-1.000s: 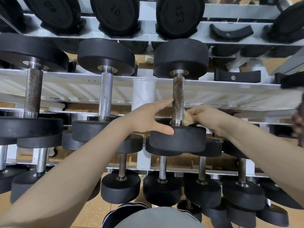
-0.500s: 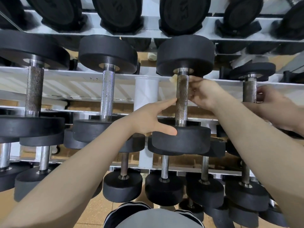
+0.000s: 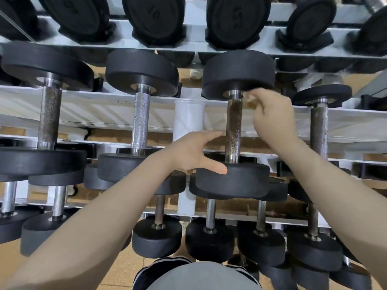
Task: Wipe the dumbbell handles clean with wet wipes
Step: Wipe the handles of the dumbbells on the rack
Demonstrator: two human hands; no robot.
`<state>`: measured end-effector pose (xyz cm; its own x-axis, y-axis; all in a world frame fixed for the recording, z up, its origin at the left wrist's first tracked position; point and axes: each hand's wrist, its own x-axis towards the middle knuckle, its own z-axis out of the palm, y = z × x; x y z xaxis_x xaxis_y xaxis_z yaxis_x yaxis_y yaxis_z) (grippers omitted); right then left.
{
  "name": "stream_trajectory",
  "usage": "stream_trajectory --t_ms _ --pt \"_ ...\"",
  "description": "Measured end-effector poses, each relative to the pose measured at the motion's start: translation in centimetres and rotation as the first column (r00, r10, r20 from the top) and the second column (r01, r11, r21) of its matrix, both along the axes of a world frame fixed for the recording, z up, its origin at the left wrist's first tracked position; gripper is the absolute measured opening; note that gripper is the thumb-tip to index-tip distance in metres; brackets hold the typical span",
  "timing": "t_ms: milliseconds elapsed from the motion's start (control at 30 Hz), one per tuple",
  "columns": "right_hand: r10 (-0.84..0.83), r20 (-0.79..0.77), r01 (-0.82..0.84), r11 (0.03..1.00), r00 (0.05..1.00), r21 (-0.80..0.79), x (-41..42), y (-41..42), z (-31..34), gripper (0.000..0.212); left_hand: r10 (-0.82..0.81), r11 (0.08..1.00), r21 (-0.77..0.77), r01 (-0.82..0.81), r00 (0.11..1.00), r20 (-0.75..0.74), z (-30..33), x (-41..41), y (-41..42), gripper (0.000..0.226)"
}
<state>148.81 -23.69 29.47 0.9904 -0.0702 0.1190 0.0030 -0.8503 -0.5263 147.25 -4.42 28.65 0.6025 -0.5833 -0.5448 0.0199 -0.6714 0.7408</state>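
Note:
A black dumbbell lies on the middle shelf of the white rack, its rusty knurled handle (image 3: 233, 130) running away from me between two round heads. My left hand (image 3: 192, 152) is spread, thumb resting on the near head (image 3: 240, 181) and fingertips reaching toward the handle. My right hand (image 3: 272, 118) pinches a crumpled, soiled wet wipe (image 3: 250, 99) just right of the handle's far end, beside the far head (image 3: 238, 70). The hand is blurred by motion.
More dumbbells lie left (image 3: 140, 122) (image 3: 49, 118) and right (image 3: 319, 130) on the same shelf. Smaller dumbbells (image 3: 209, 233) fill the lower shelf, heavier ones (image 3: 236, 19) the top shelf. A white rack post (image 3: 189, 120) stands left of the handle. Tan floor tiles show below.
My right hand has slid the wipe from the handle's near end up to its far end. My left hand has stayed on the near head. Another person's hand at the right is gone.

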Motion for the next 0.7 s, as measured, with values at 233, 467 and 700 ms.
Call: stream_trajectory --t_ms 233,467,700 --pt "0.623 -0.503 -0.772 0.283 0.600 -0.570 3.6 2.3 0.3 0.036 0.062 0.991 0.113 -0.067 0.997 0.051 0.8 -0.4 -0.2 0.046" --pt "0.589 -0.694 -0.904 0.357 0.413 -0.235 -0.1 2.7 1.3 0.030 0.103 0.986 0.119 -0.114 0.990 0.095 1.3 -1.3 0.1 0.045" --pt "0.509 -0.290 -0.493 0.860 0.811 0.132 -1.0 1.0 1.3 0.037 0.117 0.983 0.136 -0.125 0.991 0.070 2.0 -1.5 0.0 0.043"
